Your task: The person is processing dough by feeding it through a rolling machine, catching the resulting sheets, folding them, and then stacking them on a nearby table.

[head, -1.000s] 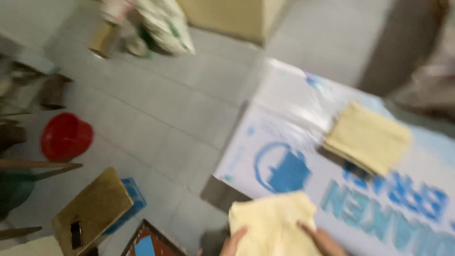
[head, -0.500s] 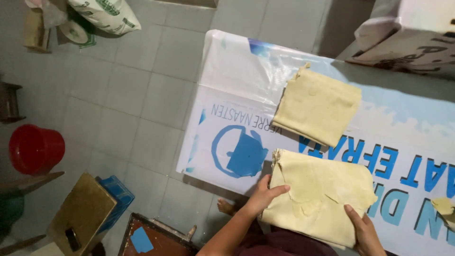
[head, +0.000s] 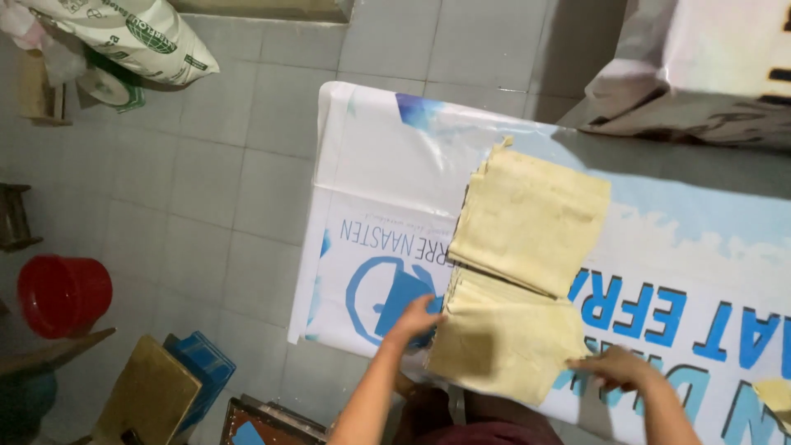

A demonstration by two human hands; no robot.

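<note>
Nearest the camera: left hand [head: 414,317] rests on the left edge of the near cloth stack [head: 507,338], fingers bent and pressing at that edge — touching it; whether they pinch it or only press, I cannot tell. Right hand [head: 616,367] lies on the stack's lower right corner, fingers curled down on the cloth, holding that corner flat rather than lifting it.

Near stack: pale yellow, squarish, several layers, lying flat on the printed plastic sheet [head: 371,173] that covers the table. Its far edge touches, and seems tucked slightly under, the second cloth stack [head: 531,218] — same colour, layered edges showing on its left side.

Step in hand, as judged: squaring up the near stack against the far one, both hands steadying opposite sides. A next move would call for even pressure from both sides so the layers do not fan out, and care not to drag the slippery sheet.

Farther out: a small yellowish scrap [head: 774,394] at the right edge of the sheet. Past the far stack, a grey wrapped bundle [head: 700,70]. On the tiled floor to the left, a red bucket [head: 64,295], a blue crate [head: 198,371], and a white sack [head: 124,33] at top.
</note>
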